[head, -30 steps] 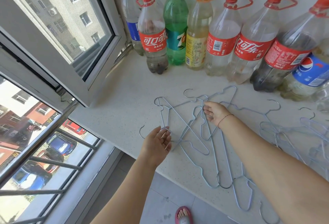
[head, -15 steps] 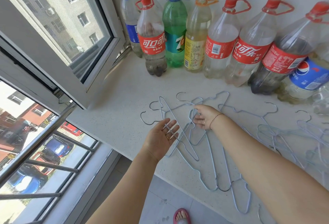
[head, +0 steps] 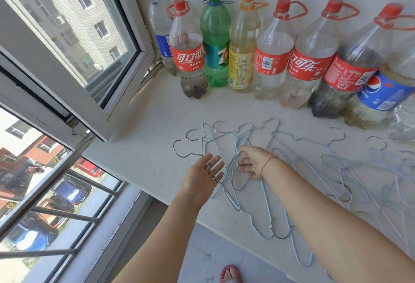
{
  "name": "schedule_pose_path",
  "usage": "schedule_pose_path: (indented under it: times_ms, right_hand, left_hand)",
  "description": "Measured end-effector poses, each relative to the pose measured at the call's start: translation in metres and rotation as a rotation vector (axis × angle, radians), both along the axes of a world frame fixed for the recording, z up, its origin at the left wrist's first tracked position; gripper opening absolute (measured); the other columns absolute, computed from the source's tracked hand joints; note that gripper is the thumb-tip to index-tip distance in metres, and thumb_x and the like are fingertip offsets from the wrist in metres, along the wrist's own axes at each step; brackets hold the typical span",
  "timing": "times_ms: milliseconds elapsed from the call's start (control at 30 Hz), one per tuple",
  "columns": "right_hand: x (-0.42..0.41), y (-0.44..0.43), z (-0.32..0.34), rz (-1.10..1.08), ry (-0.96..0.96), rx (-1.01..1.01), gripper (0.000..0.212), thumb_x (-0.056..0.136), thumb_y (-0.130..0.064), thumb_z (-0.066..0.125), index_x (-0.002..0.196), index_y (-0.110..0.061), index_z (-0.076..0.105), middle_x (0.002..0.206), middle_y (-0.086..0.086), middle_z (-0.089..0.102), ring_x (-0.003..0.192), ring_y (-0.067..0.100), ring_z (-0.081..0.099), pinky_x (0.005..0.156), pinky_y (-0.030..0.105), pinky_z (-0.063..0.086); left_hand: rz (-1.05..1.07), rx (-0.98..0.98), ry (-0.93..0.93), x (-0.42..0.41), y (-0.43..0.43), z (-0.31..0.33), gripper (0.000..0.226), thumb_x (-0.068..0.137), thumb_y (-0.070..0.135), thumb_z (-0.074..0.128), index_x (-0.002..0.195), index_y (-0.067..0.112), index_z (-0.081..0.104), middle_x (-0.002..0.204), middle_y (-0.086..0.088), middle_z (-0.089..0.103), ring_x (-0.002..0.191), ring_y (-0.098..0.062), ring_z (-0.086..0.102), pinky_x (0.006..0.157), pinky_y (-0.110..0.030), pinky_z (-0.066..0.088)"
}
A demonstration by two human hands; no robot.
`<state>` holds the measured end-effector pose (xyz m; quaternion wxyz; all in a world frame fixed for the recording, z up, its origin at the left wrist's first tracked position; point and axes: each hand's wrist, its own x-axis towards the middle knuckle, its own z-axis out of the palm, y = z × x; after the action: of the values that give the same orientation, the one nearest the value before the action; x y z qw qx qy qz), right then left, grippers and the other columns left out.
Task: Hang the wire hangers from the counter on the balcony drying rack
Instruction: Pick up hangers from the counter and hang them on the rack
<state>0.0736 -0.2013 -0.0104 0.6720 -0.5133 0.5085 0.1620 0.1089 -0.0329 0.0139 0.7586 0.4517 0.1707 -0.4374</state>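
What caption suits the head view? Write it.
Left hand and right hand over tangled grey wire hangers on white counter.

We are seeing bottles (head: 269,62) standing in a row along the back of the surface (head: 146,147). Hangers (head: 247,138) are lying before them, spreading rightward. Our left hand (head: 202,177) and right hand (head: 251,162) are meeting over the leftmost ones, and a window (head: 67,35) is standing left.

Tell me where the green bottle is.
In the head view the green bottle stands at the back of the counter, between a red-labelled bottle on its left and a yellow-labelled bottle on its right.
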Motion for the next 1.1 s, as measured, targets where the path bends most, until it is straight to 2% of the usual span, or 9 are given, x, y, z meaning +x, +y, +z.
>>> schedule_pose_path:
  times_ms: [233, 367, 433, 567, 667, 767, 833, 933, 1100]
  right_hand:
    - [-0.014, 0.006, 0.012, 0.012, -0.112, 0.039, 0.036, 0.093, -0.044, 0.041, 0.077, -0.018, 0.059, 0.069, -0.003, 0.050, 0.064, 0.010, 0.042, 0.056, 0.027, 0.026]
    - [-0.023, 0.003, 0.012, 0.006, -0.245, 0.051, 0.030, 0.091, -0.046, 0.044, 0.080, -0.025, 0.062, 0.072, -0.003, 0.054, 0.071, 0.009, 0.048, 0.064, 0.030, 0.026]
    - [-0.028, -0.001, 0.014, -0.045, -0.319, 0.046, 0.018, 0.092, -0.039, 0.048, 0.084, -0.026, 0.058, 0.076, -0.004, 0.057, 0.072, 0.009, 0.053, 0.067, 0.029, 0.030]
    - [-0.039, -0.006, 0.030, -0.183, -0.504, 0.035, 0.012, 0.094, -0.021, 0.049, 0.083, -0.022, 0.053, 0.069, 0.003, 0.050, 0.054, 0.009, 0.051, 0.055, 0.023, 0.039]
    - [-0.048, -0.011, 0.043, -0.206, -0.570, -0.028, 0.019, 0.095, -0.015, 0.046, 0.078, -0.021, 0.050, 0.063, 0.002, 0.038, 0.039, 0.004, 0.040, 0.041, 0.017, 0.033]
    - [-0.063, -0.016, 0.055, -0.210, -0.602, 0.018, 0.019, 0.094, -0.015, 0.048, 0.077, -0.023, 0.049, 0.061, 0.000, 0.037, 0.039, 0.004, 0.038, 0.039, 0.015, 0.027]
    - [-0.075, -0.017, 0.063, -0.184, -0.641, 0.072, 0.016, 0.094, -0.014, 0.048, 0.080, -0.023, 0.050, 0.062, 0.000, 0.037, 0.039, 0.005, 0.038, 0.038, 0.015, 0.027]
    - [-0.095, -0.013, 0.073, -0.125, -0.687, 0.136, 0.011, 0.094, -0.013, 0.048, 0.092, -0.020, 0.055, 0.064, 0.001, 0.041, 0.042, 0.005, 0.041, 0.037, 0.015, 0.029]
    - [-0.135, 0.013, 0.100, -0.009, -0.751, 0.266, 0.020, 0.094, -0.007, 0.044, 0.109, -0.015, 0.055, 0.065, 0.002, 0.041, 0.044, 0.007, 0.041, 0.038, 0.016, 0.033]
  left_hand:
    - [0.008, -0.007, 0.012, -0.007, 0.000, 0.004, 0.030, 0.095, 0.021, 0.048, 0.121, 0.007, 0.050, 0.128, -0.012, 0.057, 0.123, -0.029, 0.053, 0.106, -0.041, 0.039]
    - [0.033, -0.022, 0.004, -0.009, 0.001, 0.012, 0.020, 0.095, 0.019, 0.048, 0.107, 0.005, 0.055, 0.114, -0.011, 0.061, 0.110, -0.029, 0.058, 0.104, -0.042, 0.040]
    - [0.046, -0.033, 0.001, -0.011, 0.002, 0.019, 0.017, 0.096, 0.019, 0.048, 0.098, 0.006, 0.057, 0.108, -0.011, 0.062, 0.105, -0.028, 0.059, 0.103, -0.042, 0.041]
    - [0.058, -0.062, -0.007, -0.019, 0.001, 0.037, 0.021, 0.096, 0.020, 0.047, 0.085, 0.006, 0.058, 0.100, -0.011, 0.062, 0.103, -0.027, 0.058, 0.101, -0.039, 0.041]
    - [0.064, -0.068, -0.042, -0.028, 0.002, 0.052, 0.020, 0.095, 0.021, 0.049, 0.096, 0.004, 0.060, 0.098, -0.009, 0.063, 0.095, -0.023, 0.061, 0.092, -0.036, 0.045]
    - [0.098, -0.062, -0.078, -0.041, 0.004, 0.064, 0.015, 0.095, 0.019, 0.049, 0.095, 0.009, 0.061, 0.100, -0.007, 0.064, 0.092, -0.021, 0.061, 0.080, -0.033, 0.047]
    - [0.128, -0.050, -0.111, -0.054, 0.007, 0.072, 0.014, 0.096, 0.016, 0.047, 0.105, 0.013, 0.057, 0.098, -0.005, 0.065, 0.085, -0.019, 0.061, 0.073, -0.030, 0.046]
    - [0.195, -0.058, -0.176, -0.078, 0.016, 0.085, 0.031, 0.095, 0.006, 0.044, 0.123, 0.019, 0.050, 0.097, -0.004, 0.065, 0.077, -0.017, 0.059, 0.068, -0.027, 0.045]
    - [0.253, -0.014, -0.324, -0.132, 0.047, 0.113, 0.054, 0.093, -0.005, 0.042, 0.139, 0.023, 0.038, 0.101, -0.006, 0.064, 0.079, -0.017, 0.059, 0.070, -0.027, 0.044]
